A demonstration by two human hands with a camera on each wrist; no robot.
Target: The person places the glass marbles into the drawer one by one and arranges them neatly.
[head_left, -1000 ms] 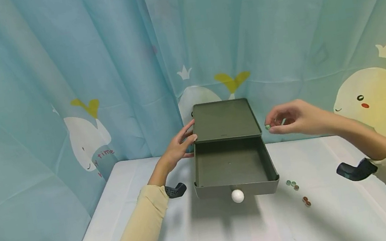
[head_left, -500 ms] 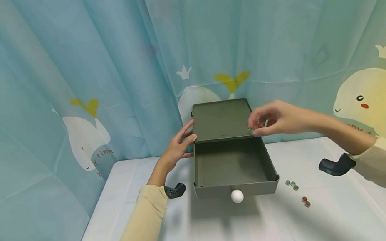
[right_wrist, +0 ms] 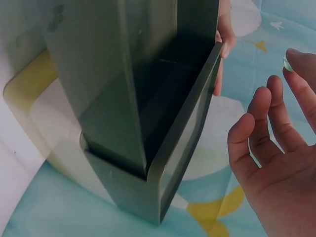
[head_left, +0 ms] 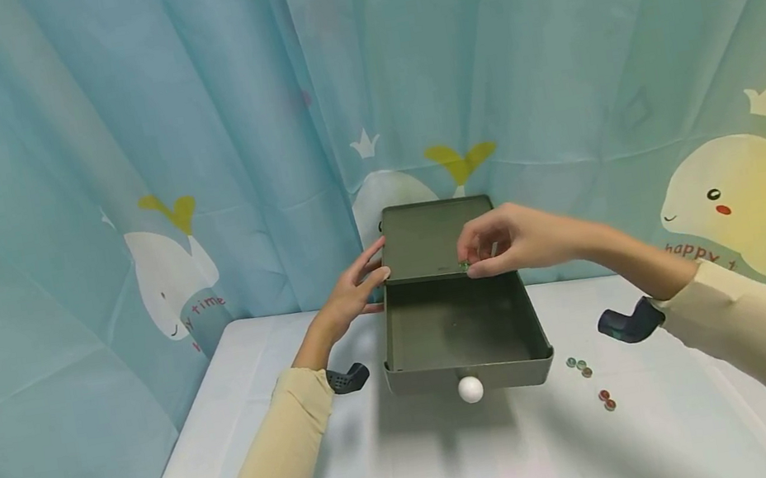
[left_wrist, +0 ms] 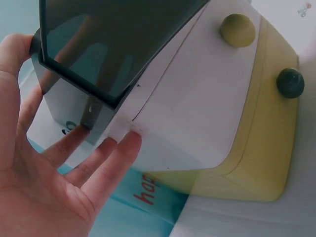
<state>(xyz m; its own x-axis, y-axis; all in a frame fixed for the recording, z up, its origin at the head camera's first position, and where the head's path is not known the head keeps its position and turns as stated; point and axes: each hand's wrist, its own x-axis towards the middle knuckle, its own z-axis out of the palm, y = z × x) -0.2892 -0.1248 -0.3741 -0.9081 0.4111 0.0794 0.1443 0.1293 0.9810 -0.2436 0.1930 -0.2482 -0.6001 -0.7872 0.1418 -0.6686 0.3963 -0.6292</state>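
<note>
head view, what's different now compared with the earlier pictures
The right hand, pinching a small translucent green piece, has moved leftward, from beside the dark green-topped drawer cabinet to near its top's front edge. Nothing was newly gripped or released. Unchanged: the left hand on the cabinet's side, the open dark green drawer, the five small round green and reddish-brown pieces.

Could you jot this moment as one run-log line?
left hand: touching cabinet | right hand: pinching small green piece | drawer: pulled out | loose pieces: on table
</note>
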